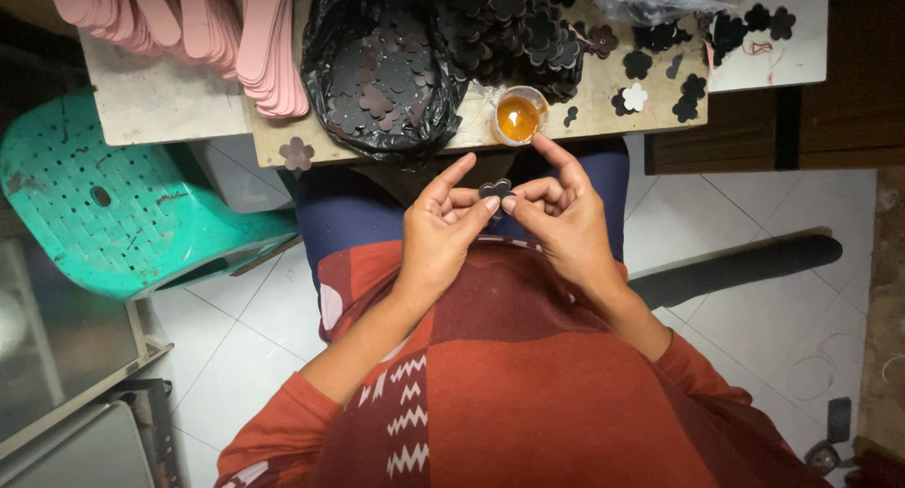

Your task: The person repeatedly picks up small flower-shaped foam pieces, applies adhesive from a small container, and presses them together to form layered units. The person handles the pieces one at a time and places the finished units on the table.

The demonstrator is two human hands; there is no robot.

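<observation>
Black bag (377,73) w/ dark flower cutouts is sitting on worktable (160,106) at 12 o'clock; pink strips (236,26) at 11. Left hand (438,229) & right hand (561,215) are both pinching one small dark flower piece (495,188) over lap, fingers curled, right index sticking out toward amber glue cup (518,115) just past it at 12.

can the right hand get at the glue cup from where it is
Probably yes: the right hand has its forefinger raised just below the glue cup, nothing lies between them, though both hands pinch a dark flower piece.
</observation>
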